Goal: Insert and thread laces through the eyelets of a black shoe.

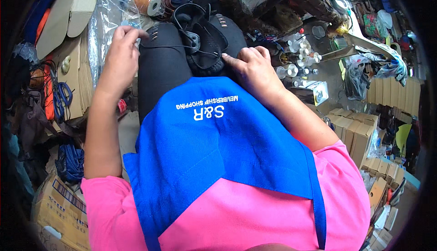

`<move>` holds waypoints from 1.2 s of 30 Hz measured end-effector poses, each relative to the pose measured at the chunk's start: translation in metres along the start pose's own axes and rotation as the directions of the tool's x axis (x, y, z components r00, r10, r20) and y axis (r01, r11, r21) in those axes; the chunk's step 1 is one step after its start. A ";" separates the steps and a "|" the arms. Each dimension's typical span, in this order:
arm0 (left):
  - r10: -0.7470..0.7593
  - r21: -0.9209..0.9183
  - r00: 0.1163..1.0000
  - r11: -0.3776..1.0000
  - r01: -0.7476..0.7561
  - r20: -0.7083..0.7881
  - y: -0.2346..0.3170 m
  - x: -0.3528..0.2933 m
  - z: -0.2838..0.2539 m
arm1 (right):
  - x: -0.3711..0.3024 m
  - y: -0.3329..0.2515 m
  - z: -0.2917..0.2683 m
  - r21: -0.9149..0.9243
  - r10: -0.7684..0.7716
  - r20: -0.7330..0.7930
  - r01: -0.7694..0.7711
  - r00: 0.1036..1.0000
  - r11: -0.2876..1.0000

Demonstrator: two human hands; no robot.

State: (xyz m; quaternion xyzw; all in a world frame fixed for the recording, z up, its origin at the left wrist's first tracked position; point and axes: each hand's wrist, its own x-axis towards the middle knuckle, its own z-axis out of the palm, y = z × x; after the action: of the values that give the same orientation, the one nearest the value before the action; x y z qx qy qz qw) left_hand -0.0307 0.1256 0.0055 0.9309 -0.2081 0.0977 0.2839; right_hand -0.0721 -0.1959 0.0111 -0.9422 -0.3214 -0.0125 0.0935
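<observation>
A black shoe [205, 55] rests between my thighs, its opening facing up and an eyelet panel folded over its left side. From the shoe a thin black cord [166, 46] stretches left across my thigh. Its far end runs to my left hand [125, 41], raised with thumb and fingers pinched together. My right hand [252, 66] is beside the shoe's right edge, its fingers curled and its thumb tip at the rim. Whatever those curled fingers may hold is hidden.
A blue apron [195, 132] covers my lap. Beyond my knees lies an orange-brown spool of thread [148, 4]. Cardboard [73, 69] stands at the left. Several clear bottles [300, 53] are at the right, near stacked boxes [353, 130].
</observation>
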 end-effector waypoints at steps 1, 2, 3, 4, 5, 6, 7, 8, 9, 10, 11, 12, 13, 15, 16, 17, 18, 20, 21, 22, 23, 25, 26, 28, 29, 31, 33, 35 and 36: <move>-0.139 -0.148 0.990 0.979 0.143 0.037 0.018 0.000 0.003 | 0.000 0.000 0.000 -0.004 -0.001 0.014 0.001 1.000 1.000; -0.271 -0.283 0.958 0.916 0.286 0.092 0.035 -0.002 0.004 | 0.000 0.001 0.000 -0.004 -0.001 0.013 0.001 1.000 1.000; -0.210 -0.332 0.974 0.916 0.225 0.083 0.047 -0.005 0.010 | 0.000 0.001 0.001 0.024 0.003 0.001 -0.003 1.000 1.000; -0.084 -0.252 0.996 0.964 0.083 0.008 0.062 -0.007 0.015 | 0.001 0.002 0.002 0.050 0.008 -0.012 -0.008 1.000 0.999; -0.090 -0.275 0.994 0.956 0.103 0.058 0.067 -0.009 0.022 | 0.001 0.003 0.002 0.052 0.000 -0.013 0.000 1.000 0.999; -0.090 -0.299 0.990 0.947 0.119 0.110 0.070 -0.012 0.031 | 0.001 0.006 0.002 0.132 0.031 0.004 -0.031 1.000 0.991; -0.090 -0.297 0.990 0.947 0.119 0.107 0.071 -0.012 0.038 | 0.001 0.009 0.002 0.210 0.059 0.024 -0.063 0.998 0.976; -0.021 -0.175 0.999 0.984 0.030 0.050 0.071 -0.011 0.045 | 0.002 0.013 0.002 0.211 0.060 0.024 -0.063 0.998 0.975; 0.055 -0.045 0.998 0.997 -0.055 0.003 0.070 -0.009 0.050 | 0.003 0.017 0.001 0.302 0.089 0.071 -0.106 0.994 0.947; 0.054 -0.043 0.999 0.998 -0.054 0.003 0.070 -0.008 0.052 | 0.006 0.023 0.001 0.388 0.111 0.121 -0.150 0.986 0.909; 0.061 -0.025 0.998 0.998 -0.062 -0.022 0.069 -0.006 0.054 | 0.008 0.030 0.001 0.475 0.113 0.167 -0.181 0.979 0.861; 0.067 -0.006 0.997 0.998 -0.068 -0.047 0.068 -0.004 0.056 | 0.011 0.036 0.001 0.475 0.115 0.166 -0.182 0.979 0.861; 0.086 -0.119 0.993 0.988 -0.095 -0.080 0.063 -0.002 0.062 | 0.014 0.041 -0.001 0.558 0.092 0.205 -0.193 0.974 0.807; 0.033 -0.246 0.999 0.968 -0.042 -0.040 0.062 0.003 0.068 | 0.023 0.050 -0.004 0.626 0.042 0.281 -0.216 0.959 0.750; -0.014 -0.367 1.000 0.930 0.015 0.004 0.062 0.004 0.070 | 0.027 0.051 -0.007 0.627 0.040 0.282 -0.216 0.958 0.749; -0.015 -0.367 1.000 0.930 0.015 0.004 0.061 0.005 0.071 | 0.030 0.051 -0.011 0.634 0.025 0.301 -0.219 0.953 0.742; 0.004 -0.310 1.000 0.951 0.001 0.013 0.060 0.006 0.073 | 0.034 0.053 -0.012 0.641 0.009 0.319 -0.223 0.948 0.734; 0.020 -0.252 1.000 0.968 -0.013 0.022 0.060 0.006 0.074 | 0.038 0.064 -0.004 0.639 -0.046 0.295 -0.161 0.954 0.753; 0.026 -0.231 0.999 0.973 -0.019 0.029 0.060 0.007 0.074 | 0.040 0.066 -0.003 0.658 -0.067 0.303 -0.157 0.951 0.737; 0.033 -0.210 0.999 0.978 -0.024 0.037 0.061 0.007 0.074 | 0.041 0.066 -0.002 0.677 -0.087 0.309 -0.155 0.947 0.720; 0.031 -0.209 0.999 0.978 -0.022 0.037 0.060 0.007 0.074 | 0.042 0.066 -0.003 0.677 -0.089 0.310 -0.154 0.946 0.720; 0.034 -0.205 0.999 0.978 -0.024 0.042 0.060 0.007 0.074 | 0.044 0.064 -0.004 0.686 -0.084 0.338 -0.184 0.938 0.704; 0.035 -0.206 0.999 0.978 -0.025 0.042 0.060 0.007 0.075 | 0.044 0.065 -0.003 0.685 -0.082 0.338 -0.185 0.938 0.705; 0.033 -0.180 0.998 0.983 -0.022 0.057 0.060 0.006 0.075 | 0.044 0.067 -0.002 0.685 -0.103 0.314 -0.150 0.944 0.713; 0.032 -0.180 0.998 0.983 -0.021 0.057 0.060 0.006 0.075 | 0.044 0.067 -0.002 0.685 -0.103 0.314 -0.150 0.944 0.713; 0.046 -0.171 0.997 0.985 -0.035 0.062 0.059 0.006 0.076 | 0.045 0.066 -0.004 0.691 -0.094 0.345 -0.186 0.934 0.698; 0.048 -0.166 0.997 0.985 -0.037 0.061 0.059 0.007 0.075 | 0.045 0.067 -0.003 0.699 -0.098 0.343 -0.185 0.934 0.690; 0.049 -0.161 0.997 0.986 -0.039 0.060 0.060 0.007 0.074 | 0.046 0.067 -0.002 0.708 -0.103 0.341 -0.183 0.934 0.682; 0.048 -0.152 0.997 0.988 -0.037 0.066 0.061 0.008 0.074 | 0.046 0.067 -0.002 0.707 -0.098 0.342 -0.187 0.935 0.682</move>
State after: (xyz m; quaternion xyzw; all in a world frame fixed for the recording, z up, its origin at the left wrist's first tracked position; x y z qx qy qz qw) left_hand -0.0461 0.0354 -0.0233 0.9050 -0.2443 0.0555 0.3438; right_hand 0.0057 -0.2204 0.0055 -0.8204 -0.2876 0.2878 0.4018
